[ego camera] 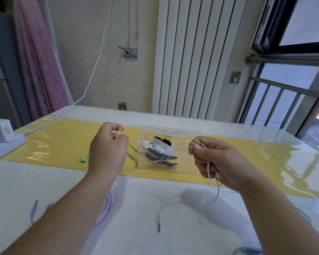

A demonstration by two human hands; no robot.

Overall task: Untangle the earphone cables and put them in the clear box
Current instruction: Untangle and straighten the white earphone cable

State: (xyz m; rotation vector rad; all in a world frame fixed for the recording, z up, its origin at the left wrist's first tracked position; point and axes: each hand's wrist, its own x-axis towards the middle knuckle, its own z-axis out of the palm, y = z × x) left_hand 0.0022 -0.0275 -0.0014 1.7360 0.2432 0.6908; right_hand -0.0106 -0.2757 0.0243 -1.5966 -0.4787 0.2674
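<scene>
Mid-frame, your left hand and right hand pinched the thin pale-pink earphone cable spread either side of the clear plastic box, likely to expose tangles

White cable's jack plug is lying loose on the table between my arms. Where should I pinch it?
Probably the white sleeve of the jack plug, just behind the metal tip, pinched across its sides from straight above. It lies flat, tip toward you, and its cable arcs away toward the right hand, so both sides look free.
</scene>
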